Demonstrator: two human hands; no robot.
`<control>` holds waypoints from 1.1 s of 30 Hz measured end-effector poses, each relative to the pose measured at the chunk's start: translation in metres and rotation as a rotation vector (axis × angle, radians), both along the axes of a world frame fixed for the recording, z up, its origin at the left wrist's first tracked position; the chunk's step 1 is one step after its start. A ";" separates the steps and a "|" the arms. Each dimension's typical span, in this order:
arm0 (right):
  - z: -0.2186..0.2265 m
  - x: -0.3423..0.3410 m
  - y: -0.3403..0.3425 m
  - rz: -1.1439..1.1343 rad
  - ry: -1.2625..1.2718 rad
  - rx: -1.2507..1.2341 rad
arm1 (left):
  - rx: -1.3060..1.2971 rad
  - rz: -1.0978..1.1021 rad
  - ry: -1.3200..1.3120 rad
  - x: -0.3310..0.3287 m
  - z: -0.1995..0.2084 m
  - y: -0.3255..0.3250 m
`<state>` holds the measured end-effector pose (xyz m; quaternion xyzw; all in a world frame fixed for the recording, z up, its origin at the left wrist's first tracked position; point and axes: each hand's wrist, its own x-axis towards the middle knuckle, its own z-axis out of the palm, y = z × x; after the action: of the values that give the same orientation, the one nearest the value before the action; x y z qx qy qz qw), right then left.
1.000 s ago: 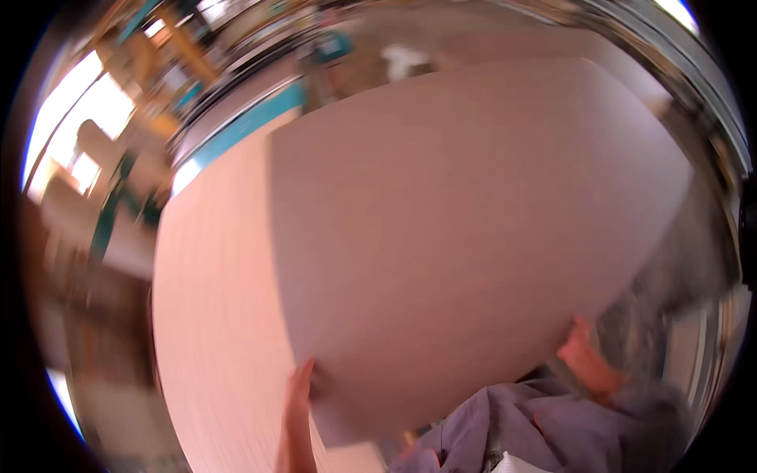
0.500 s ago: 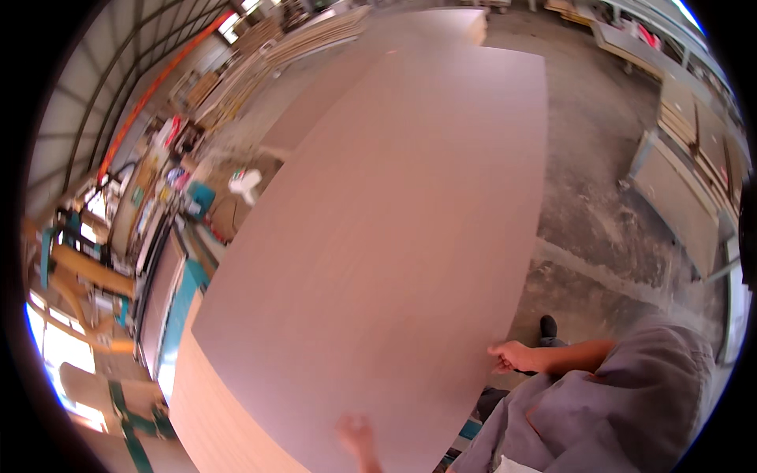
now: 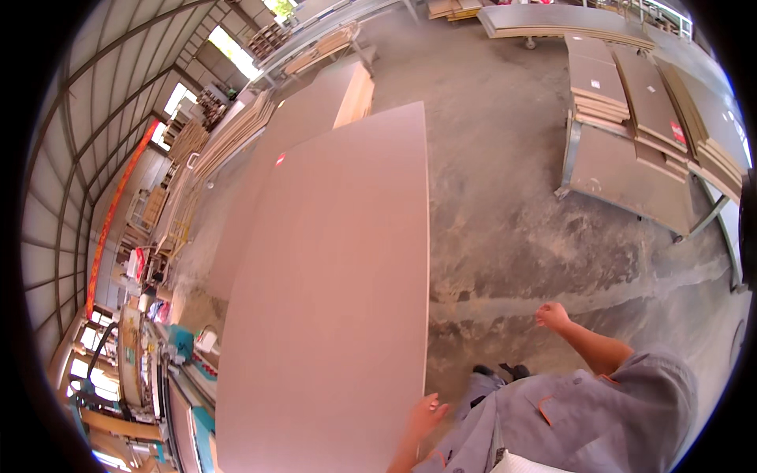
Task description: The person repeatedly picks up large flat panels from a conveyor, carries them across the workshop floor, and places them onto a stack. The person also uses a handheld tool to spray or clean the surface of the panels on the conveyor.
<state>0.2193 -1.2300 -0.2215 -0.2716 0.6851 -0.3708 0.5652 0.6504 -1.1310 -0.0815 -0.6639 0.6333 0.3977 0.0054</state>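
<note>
A large flat brownish-pink board (image 3: 331, 276) fills the middle of the view, with a small red and white label (image 3: 280, 159) near its far end. My left hand (image 3: 426, 416) is at the board's near right edge, its fingers apart; no grip on the edge can be made out. My right hand (image 3: 552, 315) hangs over the concrete floor, off to the right of the board. Its fingers are loosely curled in, with nothing seen in them.
Past the board's far end stands a stack of boards (image 3: 355, 98). Carts with stacked panels (image 3: 631, 173) are at the right, another loaded cart (image 3: 568, 24) at the far right. Machinery with teal parts (image 3: 183, 343) lines the left. Concrete floor (image 3: 497, 197) runs along the board's right.
My view has turned, so the board sits further left. My left hand has gone from over the board to its right edge. My right hand has come away from that edge.
</note>
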 end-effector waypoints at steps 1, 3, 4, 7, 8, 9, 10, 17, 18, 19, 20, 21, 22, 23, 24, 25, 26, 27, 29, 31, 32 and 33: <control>-0.018 -0.016 -0.016 -0.037 -0.048 -0.048 | 0.001 -0.015 -0.020 -0.007 -0.010 -0.027; -0.032 -0.040 -0.050 -0.046 0.040 -0.002 | 0.010 -0.033 -0.056 -0.023 -0.028 -0.084; -0.036 -0.049 -0.065 -0.055 0.084 0.020 | 0.019 -0.074 -0.068 -0.030 -0.034 -0.113; -0.046 -0.079 -0.085 0.172 0.318 0.120 | 0.048 -0.185 -0.089 -0.067 -0.051 -0.229; -0.067 -0.102 -0.086 0.317 0.431 0.111 | 0.077 -0.221 -0.095 -0.087 -0.047 -0.278; -0.080 -0.120 -0.090 0.301 0.330 0.259 | 0.113 -0.261 -0.103 -0.105 -0.040 -0.325; -0.091 -0.137 -0.082 0.285 0.216 0.420 | 0.116 -0.271 -0.049 -0.122 -0.041 -0.363; -0.084 -0.233 -0.128 -0.714 -0.160 0.537 | -0.174 -0.576 0.171 -0.294 0.046 -0.646; -0.086 -0.241 -0.145 -0.736 -0.114 0.557 | -0.224 -0.642 0.222 -0.320 0.049 -0.682; -0.093 -0.244 -0.161 -0.644 -0.046 0.581 | -0.230 -0.654 0.215 -0.340 0.047 -0.715; -0.138 -0.255 -0.149 0.004 0.459 0.627 | -0.229 -0.692 0.237 -0.369 0.041 -0.752; -0.126 -0.256 -0.194 0.229 0.550 0.597 | -0.242 -0.700 0.221 -0.390 0.032 -0.788; -0.115 -0.258 -0.244 0.462 0.668 0.543 | -0.237 -0.678 0.192 -0.399 0.015 -0.823; -0.083 -0.260 -0.302 0.688 0.790 0.473 | -0.215 -0.644 0.166 -0.398 -0.007 -0.854; -0.107 -0.273 -0.332 0.646 0.794 0.429 | -0.073 -0.623 0.154 -0.416 -0.001 -0.874; -0.126 -0.284 -0.368 0.605 0.799 0.370 | 0.053 -0.599 0.123 -0.432 0.006 -0.893; -0.127 -0.301 -0.421 0.588 0.837 0.185 | 0.064 -0.624 0.036 -0.411 -0.038 -0.918; -0.144 -0.332 -0.472 0.628 0.713 0.211 | 0.029 -0.744 -0.102 -0.384 -0.099 -0.941; -0.087 -0.374 -0.615 0.732 0.787 0.290 | -0.047 -0.949 -0.338 -0.326 -0.184 -0.973; -0.076 -0.449 -0.716 0.573 0.828 0.132 | 0.149 -0.664 -0.277 -0.336 -0.197 -0.985; -0.072 -0.477 -0.762 0.285 0.641 0.166 | 0.222 -0.544 -0.232 -0.348 -0.203 -0.996; -0.047 -0.501 -0.818 0.019 0.417 0.118 | 0.270 -0.424 -0.193 -0.350 -0.215 -1.001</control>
<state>-0.2819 -2.0483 -0.2690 -0.3150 0.8051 -0.2606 0.4297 0.3002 -2.1320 -0.2968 -0.5446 0.6959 0.4035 0.2373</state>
